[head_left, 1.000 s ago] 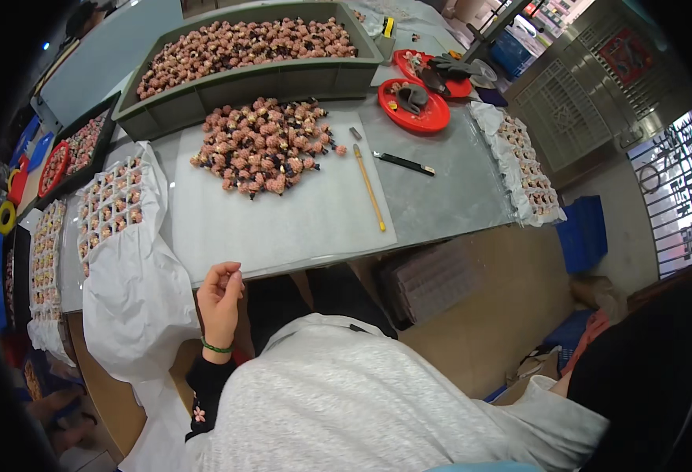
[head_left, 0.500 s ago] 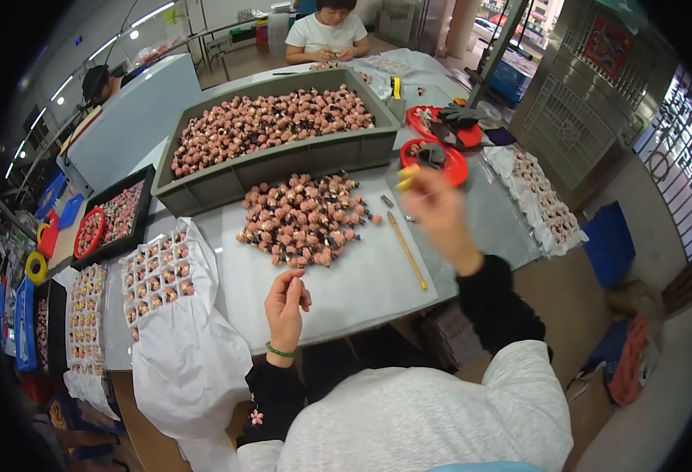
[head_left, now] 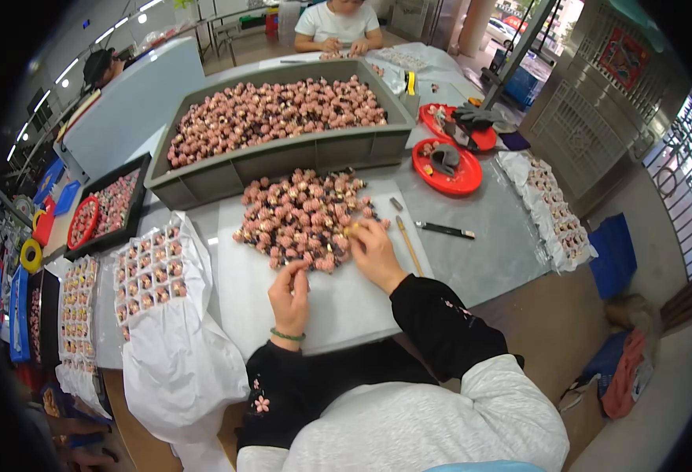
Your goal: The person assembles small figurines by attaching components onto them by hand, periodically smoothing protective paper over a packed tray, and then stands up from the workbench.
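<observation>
A heap of small pink, ball-headed pieces [head_left: 303, 212] with black and gold parts lies on a white sheet [head_left: 322, 318] before me. At its near edge is my left hand [head_left: 288, 303], fingers curled and thumb against them; whatever is between the fingertips is hidden. My right hand [head_left: 377, 256] reaches the heap's right edge with fingertips drawn together. Yellow shows at those fingertips, and any piece in them cannot be made out. A thin wooden stick [head_left: 409, 244] lies just right of that hand, with a short grey piece [head_left: 395, 204] beyond and a black, pen-like tool [head_left: 446, 230] beside it.
A large grey bin [head_left: 283, 156] full of similar pieces stands behind the heap. Compartment trays [head_left: 153, 271] with wrapping paper are at left, another tray [head_left: 546, 204] at right. Red plates [head_left: 460, 182] hold gloves. A co-worker [head_left: 338, 27] sits across the table.
My right hand has come left and down from beside the red plates to the heap's right edge. The black tool shows now. My left hand stays by the heap's near edge.
</observation>
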The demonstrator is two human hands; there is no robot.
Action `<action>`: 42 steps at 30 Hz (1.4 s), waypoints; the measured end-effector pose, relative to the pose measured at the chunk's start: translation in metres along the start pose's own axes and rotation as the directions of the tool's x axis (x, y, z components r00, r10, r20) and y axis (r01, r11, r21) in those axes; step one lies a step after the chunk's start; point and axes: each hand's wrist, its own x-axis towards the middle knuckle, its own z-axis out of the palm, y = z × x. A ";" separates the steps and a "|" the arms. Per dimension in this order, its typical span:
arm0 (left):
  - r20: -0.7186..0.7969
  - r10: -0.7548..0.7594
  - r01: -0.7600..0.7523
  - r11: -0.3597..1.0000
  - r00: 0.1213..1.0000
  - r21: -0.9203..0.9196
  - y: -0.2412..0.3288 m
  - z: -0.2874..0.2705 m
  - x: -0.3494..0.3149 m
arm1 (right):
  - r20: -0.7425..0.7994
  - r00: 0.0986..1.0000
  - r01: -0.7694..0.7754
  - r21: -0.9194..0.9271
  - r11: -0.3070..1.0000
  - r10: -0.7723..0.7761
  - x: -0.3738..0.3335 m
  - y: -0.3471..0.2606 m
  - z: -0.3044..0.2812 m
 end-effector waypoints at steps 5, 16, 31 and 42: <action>0.037 -0.038 0.040 0.998 0.999 -0.057 -0.003 -0.002 0.003 | -0.185 0.976 -0.093 0.103 0.990 0.111 0.004 0.003 -0.001; 0.072 -0.104 0.122 0.941 0.992 -0.315 0.009 -0.003 0.003 | 0.032 0.993 -0.107 0.668 0.737 0.116 0.020 -0.058 0.016; 0.015 -0.246 0.239 0.924 0.969 -0.299 -0.004 -0.012 0.010 | 0.016 0.982 0.136 0.631 0.764 -0.188 0.009 -0.058 0.030; 0.271 -0.321 0.410 0.821 0.907 -0.398 -0.004 -0.020 0.006 | -0.006 0.983 0.144 0.647 0.749 -0.184 0.005 -0.068 0.027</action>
